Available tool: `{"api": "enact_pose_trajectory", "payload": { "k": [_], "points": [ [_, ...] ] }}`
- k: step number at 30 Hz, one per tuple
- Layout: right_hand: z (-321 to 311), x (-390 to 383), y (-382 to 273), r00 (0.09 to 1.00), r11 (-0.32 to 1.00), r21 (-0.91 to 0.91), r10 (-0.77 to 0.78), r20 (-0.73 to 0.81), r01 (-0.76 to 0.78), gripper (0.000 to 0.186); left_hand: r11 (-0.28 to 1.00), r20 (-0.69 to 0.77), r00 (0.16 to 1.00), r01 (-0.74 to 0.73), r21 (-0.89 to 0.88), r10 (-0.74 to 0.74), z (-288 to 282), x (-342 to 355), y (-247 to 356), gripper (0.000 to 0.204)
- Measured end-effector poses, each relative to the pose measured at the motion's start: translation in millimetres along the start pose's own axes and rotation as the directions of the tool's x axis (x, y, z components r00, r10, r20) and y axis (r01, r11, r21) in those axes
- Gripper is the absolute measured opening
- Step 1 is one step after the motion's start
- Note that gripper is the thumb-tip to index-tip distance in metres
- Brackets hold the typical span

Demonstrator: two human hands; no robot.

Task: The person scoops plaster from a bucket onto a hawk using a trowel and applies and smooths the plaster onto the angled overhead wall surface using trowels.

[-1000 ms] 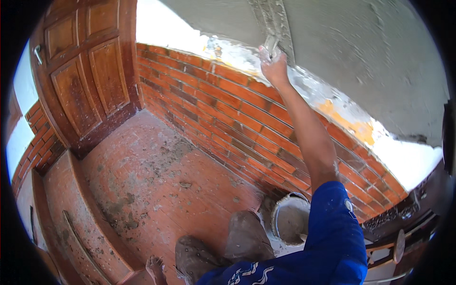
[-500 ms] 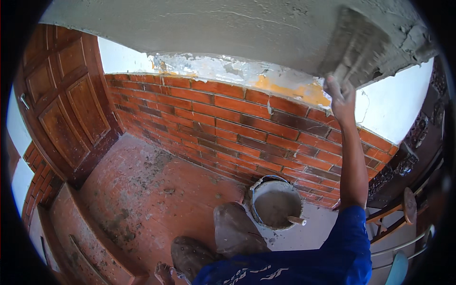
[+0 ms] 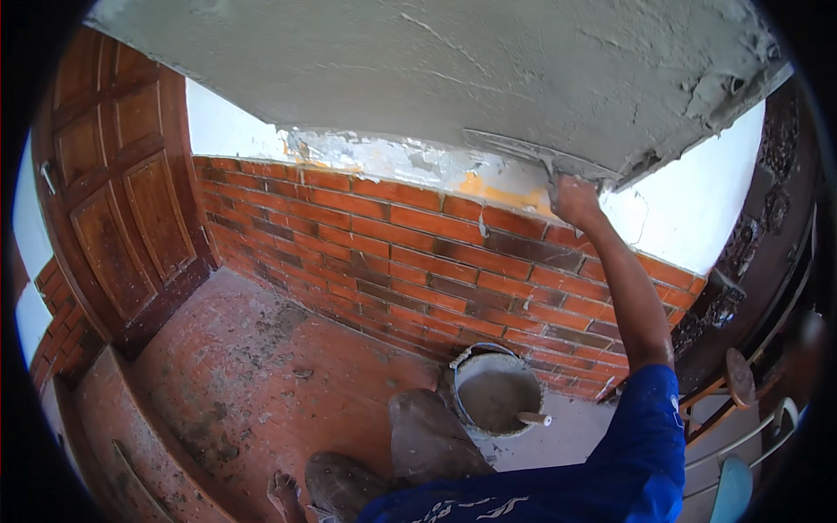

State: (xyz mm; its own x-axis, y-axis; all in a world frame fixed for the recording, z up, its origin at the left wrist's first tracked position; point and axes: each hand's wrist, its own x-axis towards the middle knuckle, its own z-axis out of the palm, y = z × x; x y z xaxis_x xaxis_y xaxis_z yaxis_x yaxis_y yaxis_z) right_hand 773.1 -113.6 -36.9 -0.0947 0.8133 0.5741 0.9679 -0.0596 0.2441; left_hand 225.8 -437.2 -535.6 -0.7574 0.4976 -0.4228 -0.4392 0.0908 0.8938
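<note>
While gripping the trowel (image 3: 536, 152) with curled fingers, the right hand (image 3: 573, 200) presses it against the grey plaster (image 3: 418, 70).

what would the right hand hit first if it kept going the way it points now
Likely the wet grey plaster on the wall: the right hand points up at its lower edge, pressing a trowel there. Depth is unclear.

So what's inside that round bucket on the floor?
The bucket holds grey wet mortar, filling the lower part. A tool handle sticks out at the right rim; its working end is buried in the mix, so its kind cannot be told. The bucket's bottom is covered too.
</note>
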Motion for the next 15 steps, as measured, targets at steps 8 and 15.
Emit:
{"api": "enact_pose_trajectory", "payload": {
  "k": [8, 15],
  "points": [
    [-137, -68, -16, 0.845, 0.984, 0.122, -0.047, -0.533, 0.132, 0.025, 0.880, 0.512, 0.820, -0.416, 0.227, 0.256, 60, -24, 40, 0.022],
    [-24, -163, -25, 0.996, 0.923, 0.379, -0.081, 0.044, 0.058, 0.048, 0.518, 0.792, -0.607, -0.659, -0.545, 0.061, 263, -221, 306, 0.039]
  ]
}}
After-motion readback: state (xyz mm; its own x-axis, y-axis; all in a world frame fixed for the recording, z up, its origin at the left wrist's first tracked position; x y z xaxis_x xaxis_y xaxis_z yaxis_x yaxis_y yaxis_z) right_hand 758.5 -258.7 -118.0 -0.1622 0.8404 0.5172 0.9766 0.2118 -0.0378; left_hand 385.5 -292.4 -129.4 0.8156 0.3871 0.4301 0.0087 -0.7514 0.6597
